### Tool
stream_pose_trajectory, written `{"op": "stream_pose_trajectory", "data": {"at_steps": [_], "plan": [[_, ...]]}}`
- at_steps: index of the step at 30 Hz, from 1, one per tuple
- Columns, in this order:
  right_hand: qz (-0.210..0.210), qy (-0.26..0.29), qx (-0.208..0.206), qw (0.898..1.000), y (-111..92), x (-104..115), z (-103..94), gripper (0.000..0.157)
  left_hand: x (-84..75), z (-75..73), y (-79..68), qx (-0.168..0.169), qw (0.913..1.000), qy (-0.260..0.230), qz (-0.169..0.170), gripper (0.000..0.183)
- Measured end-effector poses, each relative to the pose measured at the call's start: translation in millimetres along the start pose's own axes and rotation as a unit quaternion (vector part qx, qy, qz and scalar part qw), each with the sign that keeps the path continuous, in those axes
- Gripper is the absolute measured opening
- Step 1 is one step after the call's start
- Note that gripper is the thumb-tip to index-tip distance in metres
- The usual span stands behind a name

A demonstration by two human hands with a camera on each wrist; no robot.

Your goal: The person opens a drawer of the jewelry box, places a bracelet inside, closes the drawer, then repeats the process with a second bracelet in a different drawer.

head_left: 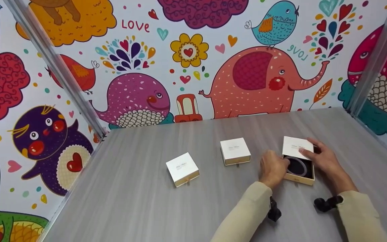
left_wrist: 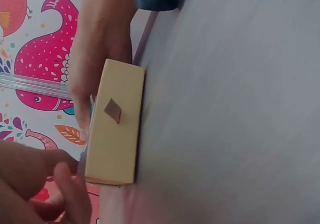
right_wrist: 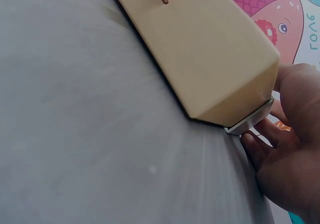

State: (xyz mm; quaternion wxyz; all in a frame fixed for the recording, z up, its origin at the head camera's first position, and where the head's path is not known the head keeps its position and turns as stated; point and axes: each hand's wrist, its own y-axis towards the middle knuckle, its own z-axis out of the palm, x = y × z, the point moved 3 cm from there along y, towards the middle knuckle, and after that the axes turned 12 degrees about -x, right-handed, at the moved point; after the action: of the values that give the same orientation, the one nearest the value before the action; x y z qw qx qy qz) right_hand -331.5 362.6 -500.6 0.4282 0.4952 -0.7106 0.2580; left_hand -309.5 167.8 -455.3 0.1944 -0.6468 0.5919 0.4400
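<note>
A white-topped drawer box [head_left: 292, 145] with a tan front stands on the table, its drawer [head_left: 298, 178] pulled partly out toward me. A purplish-grey bangle [head_left: 303, 167] lies over the drawer's dark lining. My right hand [head_left: 329, 164] grips the white sleeve, thumb on top and fingers round its far right side; the right wrist view shows the fingers at the sleeve's end. At the drawer's left edge my left hand [head_left: 272, 168] has curled fingers, and its fingertips pinch the bangle's left side. A small ribbon tab [left_wrist: 114, 110] sits on the drawer front.
Two similar boxes, both closed, stand to the left: one white box [head_left: 235, 149] nearby and another white box [head_left: 182, 168] farther left. The grey table [head_left: 139, 201] meets a cartoon-printed wall [head_left: 193, 80] at the back. Metal posts [head_left: 59, 64] rise at the corners.
</note>
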Motion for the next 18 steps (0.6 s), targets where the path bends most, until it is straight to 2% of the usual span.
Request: {"op": "stream_pose_trajectory", "data": {"at_steps": [6,13,18], "plan": [[-0.011,-0.003,-0.004,1.000,-0.2,-0.5,-1.8,0.088,-1.7,4.3,1.6,-0.002,0.9986,0.048,0.022,0.046],[-0.009,0.000,0.000,1.000,-1.4,-1.4,-1.1,0.088,1.1,7.5,1.1,0.002,0.9990,0.035,0.028,0.021],[0.000,0.008,0.004,1.000,-1.0,0.3,-0.4,0.089,3.6,8.4,1.4,-0.001,0.9996,0.015,0.022,0.022]]}}
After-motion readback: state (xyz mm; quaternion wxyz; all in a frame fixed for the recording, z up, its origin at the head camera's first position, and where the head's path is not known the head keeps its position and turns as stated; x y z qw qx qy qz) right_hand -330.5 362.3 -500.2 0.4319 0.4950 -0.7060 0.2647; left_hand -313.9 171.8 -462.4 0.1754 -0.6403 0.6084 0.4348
